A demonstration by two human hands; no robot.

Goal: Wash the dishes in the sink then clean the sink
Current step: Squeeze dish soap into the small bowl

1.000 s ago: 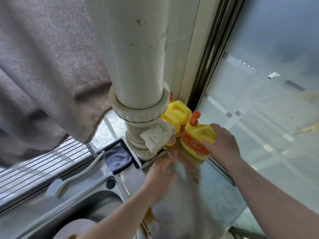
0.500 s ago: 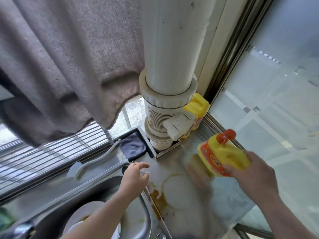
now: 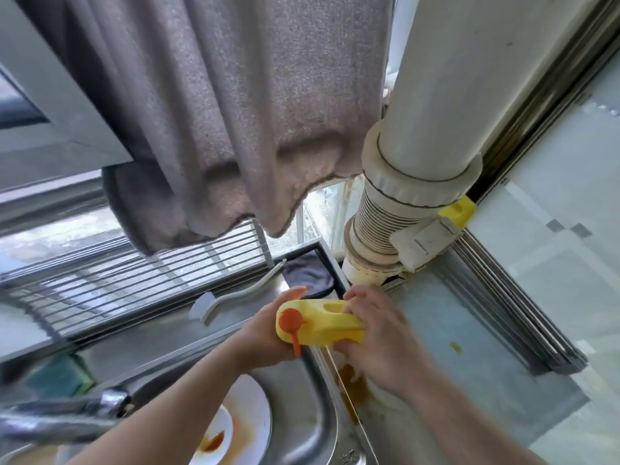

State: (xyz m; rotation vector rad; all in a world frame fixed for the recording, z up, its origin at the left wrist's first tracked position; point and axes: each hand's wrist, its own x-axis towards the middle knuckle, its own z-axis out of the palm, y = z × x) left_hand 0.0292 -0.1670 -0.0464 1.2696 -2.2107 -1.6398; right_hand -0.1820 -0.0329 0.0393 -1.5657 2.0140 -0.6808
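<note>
Holding a yellow detergent bottle (image 3: 320,325) sideways over the right rim of the sink (image 3: 322,427), above the seam where steel basin meets table (image 3: 463,347). Right hand (image 3: 375,333) wrapped around the bottle's body and handle end, fingers curled over the top and thumb underneath. Left hand (image 3: 268,333) cupped against the capped end, fingers curled behind the neck; so both grips clamped on the same bottle. Squat, jug-shaped and bright yellow, with a moulded handle opening on top, an orange round cap (image 3: 291,319) facing the camera and a short orange strap hanging below it. Label not visible from this angle.

Lying in the basin below the left forearm, two white dishes (image 3: 248,421) stacked, smeared with brown-orange sauce. Blurred at lower left, a chrome faucet (image 3: 63,417). Resting on the ledge behind the sink, a white long-handled brush (image 3: 235,298) and a dark folded cloth (image 3: 307,275). Spreading on the table just right of the rim, a brown stain (image 3: 352,384). Standing behind the thick white pipe (image 3: 426,135) in the corner, a second yellow bottle (image 3: 459,209), mostly hidden. Hanging overhead, a grey towel (image 3: 235,112).
</note>
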